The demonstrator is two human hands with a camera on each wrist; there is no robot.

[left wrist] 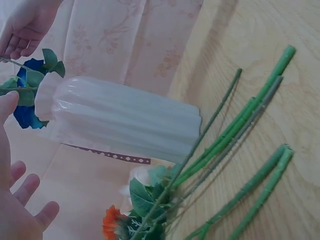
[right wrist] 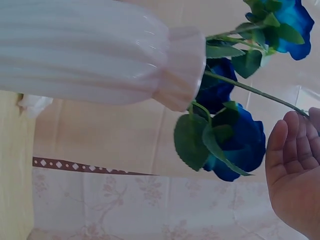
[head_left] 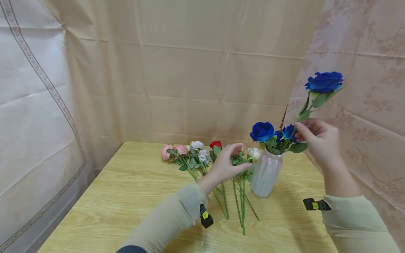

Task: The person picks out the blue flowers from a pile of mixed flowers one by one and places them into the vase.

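My right hand [head_left: 327, 146] pinches the stem of a blue rose [head_left: 324, 83] between thumb and fingers, the bloom standing high above the vase. That stem [right wrist: 255, 90] runs down into the mouth of the ribbed white vase [head_left: 266, 175] in the right wrist view. Several blue roses [head_left: 262, 132] stand in the vase, their leaves spreading over its rim. Left of the vase, my left hand [head_left: 225, 162] hovers over the flowers with fingers spread and nothing held. In the left wrist view its fingers [left wrist: 27, 188] show beside the vase [left wrist: 125, 115].
Left of the vase lie pink flowers [head_left: 167, 152], white flowers [head_left: 197, 145] and a red rose [head_left: 216, 144]. Bare green stems [head_left: 243, 211] point toward the front of the wooden table [head_left: 104, 207]. An orange flower [left wrist: 111, 223] lies near the vase. Curtains hang behind and at both sides.
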